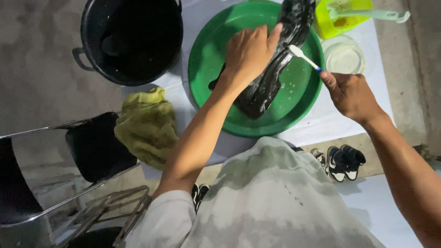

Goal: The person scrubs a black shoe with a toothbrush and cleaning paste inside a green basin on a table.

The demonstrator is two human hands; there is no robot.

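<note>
**Shoe scrubbed over green basin**

The left hand (248,53) grips a black, soapy shoe (275,59) above the green basin (206,59). The right hand (350,94) holds a toothbrush (304,57), bristles on the shoe. A black bucket (131,39) stands left of the left hand; a yellow-green cloth (146,126) lies below it.

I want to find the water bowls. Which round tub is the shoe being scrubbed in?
The green basin. The left hand holds the soapy black shoe over it; the black bucket sits apart, beside it.

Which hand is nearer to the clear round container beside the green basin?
Right. The right hand, holding a toothbrush, sits just below the clear container. The left hand is further off, across the green basin, gripping the soapy black shoe.
</note>
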